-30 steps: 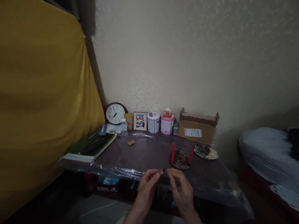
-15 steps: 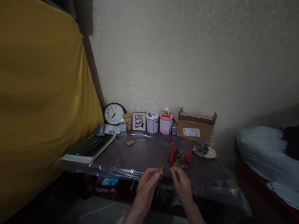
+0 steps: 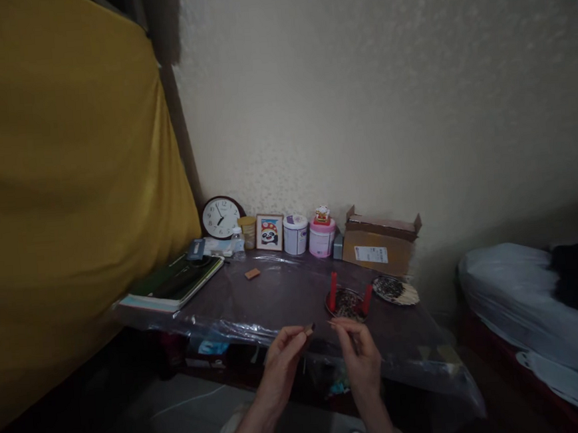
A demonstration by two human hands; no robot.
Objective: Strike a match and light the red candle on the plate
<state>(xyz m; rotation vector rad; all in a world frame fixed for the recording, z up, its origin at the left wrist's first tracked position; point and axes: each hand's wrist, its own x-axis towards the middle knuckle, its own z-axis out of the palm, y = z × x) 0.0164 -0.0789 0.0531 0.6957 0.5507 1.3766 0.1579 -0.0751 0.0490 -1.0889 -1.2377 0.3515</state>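
Held at the table's near edge, my left hand (image 3: 284, 358) pinches a small tan matchbox (image 3: 309, 331) with a dark side. To its right, my right hand (image 3: 358, 346) has thumb and forefinger pressed together on a thin, short matchstick (image 3: 332, 323), its tip pointing towards the box but apart from it; no flame shows. Just beyond my right hand is a round dish (image 3: 329, 311) of dark bits, with a taller red candle (image 3: 333, 291) standing at its left and a shorter, leaning red candle (image 3: 367, 300) at its right.
A plate (image 3: 383, 298) with dark bits and pale sticks lies right of the dish. Another small tan box (image 3: 252, 273) lies mid-table. Along the wall stand a clock (image 3: 220, 217), a panda picture (image 3: 269, 233), tubs (image 3: 295, 235) and a cardboard box (image 3: 378, 243). Books (image 3: 174, 285) lie left.
My right hand has shifted slightly right and turned, so the matchstick between its fingertips shows better. My left hand stays nearly in place with the matchbox. The view has shifted very slightly.
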